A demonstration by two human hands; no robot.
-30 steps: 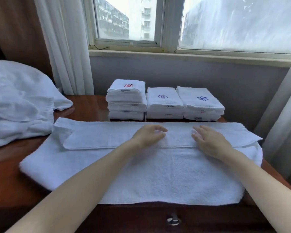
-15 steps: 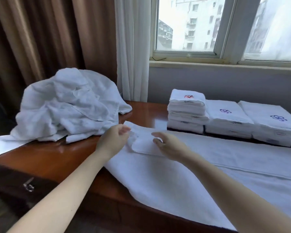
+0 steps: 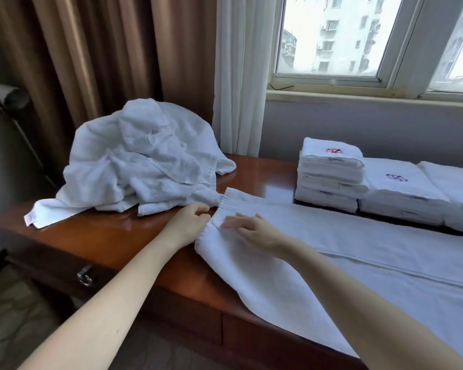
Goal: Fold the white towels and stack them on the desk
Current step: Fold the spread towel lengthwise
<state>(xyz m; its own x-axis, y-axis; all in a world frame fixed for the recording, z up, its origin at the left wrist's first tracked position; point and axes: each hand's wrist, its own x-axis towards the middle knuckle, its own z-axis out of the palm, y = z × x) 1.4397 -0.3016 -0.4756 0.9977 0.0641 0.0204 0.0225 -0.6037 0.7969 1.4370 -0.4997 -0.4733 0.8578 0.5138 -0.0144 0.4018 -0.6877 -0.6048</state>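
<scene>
Both hands have shifted from the middle of the towel (image 3: 358, 249) to its end at frame centre. Left hand (image 3: 190, 222) grip narrow, pinching the hem; right hand (image 3: 254, 231) flat on it, grip wide. Towel lies long-folded across the counter (image 3: 112, 236), lower right; cross-fold likely next.

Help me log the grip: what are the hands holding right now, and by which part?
The left hand pinches the spread white terry towel at its left-end hem; the right hand only rests flat on it.
</scene>
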